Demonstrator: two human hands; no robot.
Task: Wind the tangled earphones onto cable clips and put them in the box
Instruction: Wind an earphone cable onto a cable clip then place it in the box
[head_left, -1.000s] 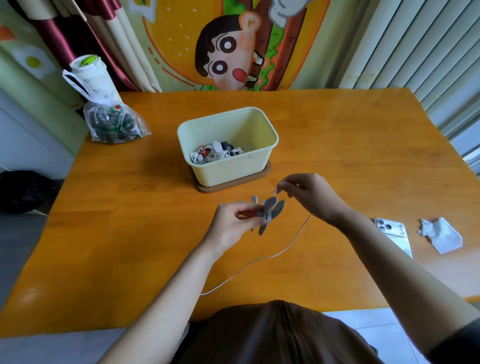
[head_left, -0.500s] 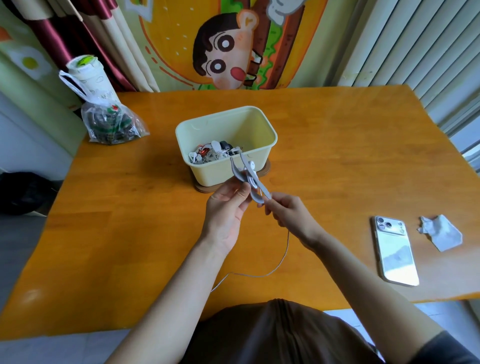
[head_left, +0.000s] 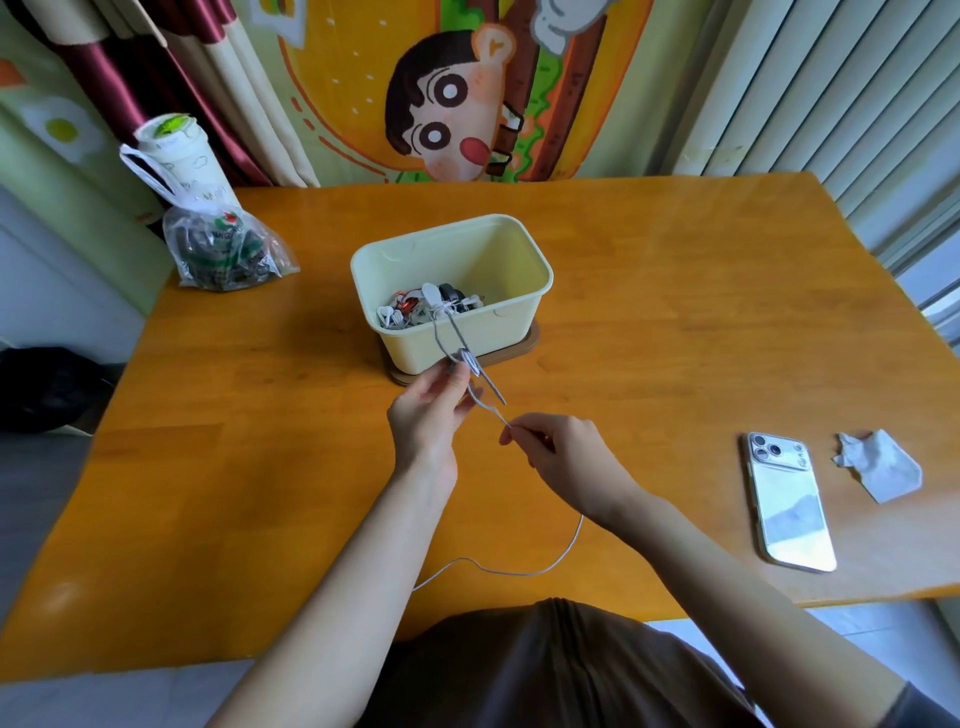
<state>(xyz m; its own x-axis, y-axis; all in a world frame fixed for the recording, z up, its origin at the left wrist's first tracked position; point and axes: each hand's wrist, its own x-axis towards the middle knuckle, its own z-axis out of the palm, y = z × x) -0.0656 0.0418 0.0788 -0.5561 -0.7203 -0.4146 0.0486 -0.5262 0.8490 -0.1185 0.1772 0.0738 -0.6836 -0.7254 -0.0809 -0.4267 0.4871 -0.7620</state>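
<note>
A: Start at the left. What sits where?

B: Well left of the cream rectangular plastic box (head_left: 498, 332), and a little behind it, is a clear plastic bag of dark bits (head_left: 223, 254). The box holds a heap of wound earphones (head_left: 426, 309). Just in front of its near wall, the left hand (head_left: 426, 421) holds up the grey soft-winged cable clip (head_left: 470, 364), with thumb and fingers curled round its middle.

A: How does the clip lie?

B: It is smeared by motion, so I'd only say its long axis seems to slant from the box wall down toward the person's right.

A: And the cable?

B: The thin white earphone cable (head_left: 519, 573) leaves the clip's lower end and runs to the right hand (head_left: 566, 457), which is nearer the person than the box. Its fingertips (head_left: 511, 434) pinch the cable tight. Past the pinch, the slack drops under the wrist and loops left across the orange wooden table (head_left: 260, 467).

A: So the next wrap?

B: My guess is that the right hand carries the taut stretch round the clip's waist, across that long axis. The clip lies up and left of its fingers, and the left hand only steadies it.

A: What has changed?

B: Half a second ago the right hand was touching the clip's underside. Now it has drawn back and pulled out a short straight run. The clip stays in front of the box.

A: And far right?

B: A white smartphone (head_left: 789, 504) lies flat with a crumpled white tissue (head_left: 883, 467) beside it, both well right of the box.
</note>
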